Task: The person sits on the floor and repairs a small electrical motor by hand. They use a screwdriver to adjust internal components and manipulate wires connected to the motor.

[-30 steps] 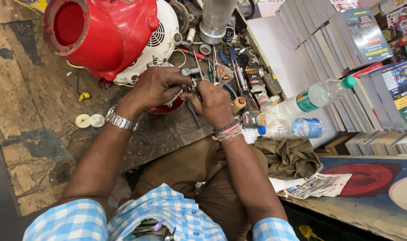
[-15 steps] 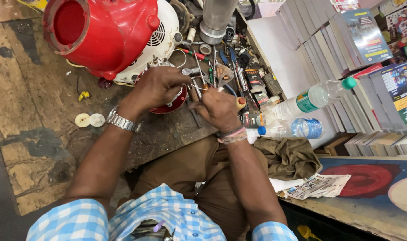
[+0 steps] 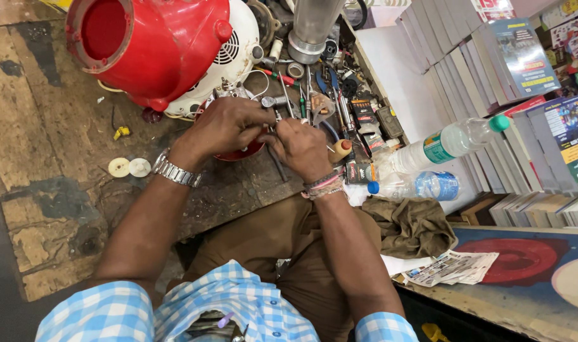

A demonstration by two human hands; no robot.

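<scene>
My left hand (image 3: 229,125), with a metal watch at the wrist, grips a small metal part over a red round piece (image 3: 241,152) on the worn wooden bench (image 3: 48,190). My right hand (image 3: 298,147), thread bands on its wrist, is closed on a thin metal tool (image 3: 277,161) that meets the part between the two hands. Just beyond them stands a large red-and-white motor housing (image 3: 156,50). What exactly the fingers pinch is hidden.
Hand tools and small parts (image 3: 340,107) are scattered behind the hands. Two plastic water bottles (image 3: 450,142) lie to the right beside stacked books (image 3: 479,69). Two white discs (image 3: 129,167) sit at left. A brown cloth (image 3: 416,225) and newspaper (image 3: 450,267) lie at lower right.
Both hands stay together on the small part; the fingers have shifted slightly and the right hand has turned a little around the tool.
</scene>
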